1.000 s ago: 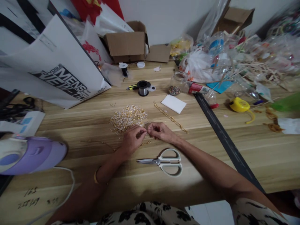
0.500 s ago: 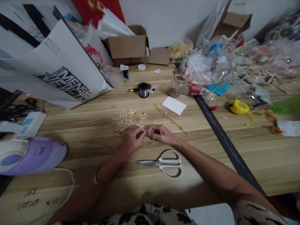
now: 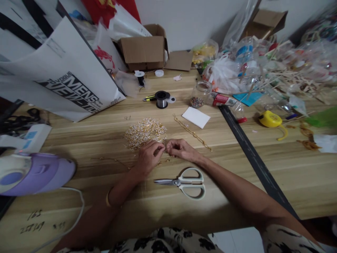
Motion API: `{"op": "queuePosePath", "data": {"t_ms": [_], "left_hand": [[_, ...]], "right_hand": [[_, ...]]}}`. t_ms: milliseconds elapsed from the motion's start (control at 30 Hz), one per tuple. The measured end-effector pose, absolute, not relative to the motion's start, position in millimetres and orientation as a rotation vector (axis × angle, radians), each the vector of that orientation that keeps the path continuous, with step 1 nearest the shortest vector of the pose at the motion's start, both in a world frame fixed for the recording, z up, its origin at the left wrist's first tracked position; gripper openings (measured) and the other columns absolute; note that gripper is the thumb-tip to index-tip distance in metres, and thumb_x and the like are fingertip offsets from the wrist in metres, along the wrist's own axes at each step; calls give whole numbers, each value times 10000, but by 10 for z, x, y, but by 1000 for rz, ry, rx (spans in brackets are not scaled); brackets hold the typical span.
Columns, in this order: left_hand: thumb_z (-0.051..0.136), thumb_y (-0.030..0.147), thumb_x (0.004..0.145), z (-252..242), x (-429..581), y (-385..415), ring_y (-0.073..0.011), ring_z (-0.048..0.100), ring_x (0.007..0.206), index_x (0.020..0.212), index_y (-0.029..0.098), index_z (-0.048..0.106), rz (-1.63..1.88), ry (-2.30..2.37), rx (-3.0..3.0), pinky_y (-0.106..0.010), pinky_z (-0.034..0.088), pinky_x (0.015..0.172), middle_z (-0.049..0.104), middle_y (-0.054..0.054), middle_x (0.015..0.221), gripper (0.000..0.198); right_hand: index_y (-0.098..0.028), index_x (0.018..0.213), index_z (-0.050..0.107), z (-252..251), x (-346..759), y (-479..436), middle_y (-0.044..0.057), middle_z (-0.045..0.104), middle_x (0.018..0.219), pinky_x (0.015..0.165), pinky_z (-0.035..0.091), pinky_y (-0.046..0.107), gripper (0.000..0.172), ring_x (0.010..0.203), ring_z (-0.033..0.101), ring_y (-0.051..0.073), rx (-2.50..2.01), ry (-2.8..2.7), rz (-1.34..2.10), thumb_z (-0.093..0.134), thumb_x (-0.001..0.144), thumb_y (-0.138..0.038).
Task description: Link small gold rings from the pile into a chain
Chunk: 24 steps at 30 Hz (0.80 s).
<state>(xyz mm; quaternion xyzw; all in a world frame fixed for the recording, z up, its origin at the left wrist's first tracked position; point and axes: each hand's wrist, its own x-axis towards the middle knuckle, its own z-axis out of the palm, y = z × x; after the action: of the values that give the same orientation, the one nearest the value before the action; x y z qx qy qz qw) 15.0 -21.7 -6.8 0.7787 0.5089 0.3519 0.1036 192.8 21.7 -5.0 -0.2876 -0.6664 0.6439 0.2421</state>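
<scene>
My left hand (image 3: 149, 156) and my right hand (image 3: 181, 149) meet fingertip to fingertip in the middle of the table, both closed in a pinch. Whatever lies between the fingers is too small to make out. Just beyond them is a heap of gold and clear beaded pieces (image 3: 144, 132). One gold chain (image 3: 193, 133) lies stretched out to the right of the heap. Another gold chain (image 3: 116, 161) runs under my left wrist and shows again on its right side. Scissors with pale handles (image 3: 181, 182) lie partly open, nearer to me than the hands.
Behind the heap stand a wire spool (image 3: 161, 100), a glass jar of beads (image 3: 198, 95) and a white card (image 3: 196, 117). A large paper bag (image 3: 65, 73) and a purple appliance (image 3: 39, 174) occupy the left. A yellow tape measure (image 3: 270, 119) and plastic clutter (image 3: 263, 66) fill the right.
Both hands stay almost in place, still pinched together. The view has shifted very slightly; the things on the table have not moved.
</scene>
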Motion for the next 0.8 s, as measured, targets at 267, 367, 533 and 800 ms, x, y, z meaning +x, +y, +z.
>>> {"op": "queuePosePath", "data": {"t_ms": [267,367,533,800], "left_hand": [[557,167,817,-85,144,-212,-148,552,700,736,178,584,1065,1488,2343,-259,424,673,630,-20,707,87],[555,171,818,-84,146,-216,-149,551,697,741,178,584,1057,1488,2343,-260,425,670,626,-21,705,83],[546,185,826,-96,142,-213,-147,549,694,738,181,583,1057,1496,2339,-259,418,662,620,-19,697,95],[557,173,811,-137,133,-200,-151,546,702,740,178,585,1040,1506,2321,-265,417,679,621,-20,700,77]], "right_hand": [[-131,747,530,-57,1928,225,-38,467,597,483,312,178,86,515,413,64,-813,-1822,1756,526,784,-209],[-131,738,530,-48,1925,222,-39,470,598,486,314,178,75,515,414,62,-822,-1817,1746,527,778,-194],[-128,729,531,-54,1925,225,-43,462,585,486,308,178,63,512,406,60,-799,-1817,1743,528,771,-176],[-126,736,527,-47,1911,217,-49,443,574,472,297,178,132,495,384,55,-804,-1791,1727,555,790,-244]]}}
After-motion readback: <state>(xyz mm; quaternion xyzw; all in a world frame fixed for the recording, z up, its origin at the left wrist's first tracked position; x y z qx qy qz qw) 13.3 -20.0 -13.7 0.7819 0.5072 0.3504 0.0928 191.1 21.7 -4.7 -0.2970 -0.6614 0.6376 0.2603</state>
